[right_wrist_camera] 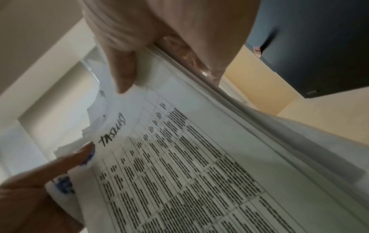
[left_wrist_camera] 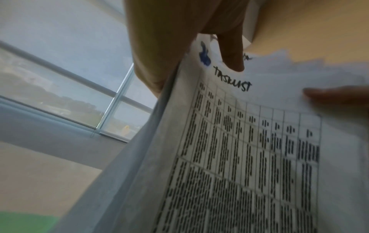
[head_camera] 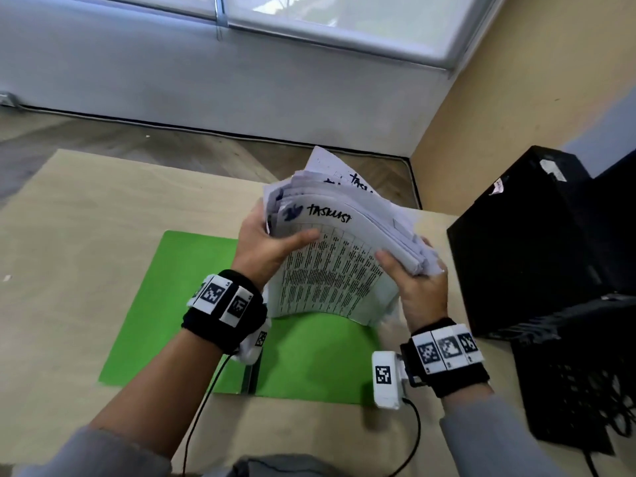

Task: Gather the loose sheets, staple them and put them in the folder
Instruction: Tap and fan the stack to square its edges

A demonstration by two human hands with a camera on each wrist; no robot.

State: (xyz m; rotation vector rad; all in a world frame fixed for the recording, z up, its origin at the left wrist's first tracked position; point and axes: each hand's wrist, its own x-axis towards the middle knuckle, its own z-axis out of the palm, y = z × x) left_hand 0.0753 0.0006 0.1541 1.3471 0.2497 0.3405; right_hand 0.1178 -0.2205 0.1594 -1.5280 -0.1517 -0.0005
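While a thick bundle of sheets (head_camera: 330, 256) stood on edge above the open green folder (head_camera: 192, 304) on the desk (head_camera: 69, 215), a person squared the pile between both hands. The left hand (head_camera: 272, 249) clasped the bundle's left side, thumb lying across the front page just under the handwritten heading and the other fingers hidden behind the paper; the left wrist view showed that thumb pressed flat to the top page. The right hand (head_camera: 416, 280) pinched the right edge, thumb on the front and the other fingers curled round the back of the pile, as the right wrist view confirmed. The pile was far from even: several pages fanned out above the rest at the far end, and the front page bowed outward. Its lower edge hung over the folder's right half; whether it touched the folder could not be told. Black cases (head_camera: 537, 242) stood to the right of the desk. No stapler could be seen in any view. By the look of it, the gathering step was under way and not finished. The next move would likely call for tapping the bundle's lower edge down until the stray pages dropped level, then keeping a firm pinch on one corner so the pile did not slip before stapling.
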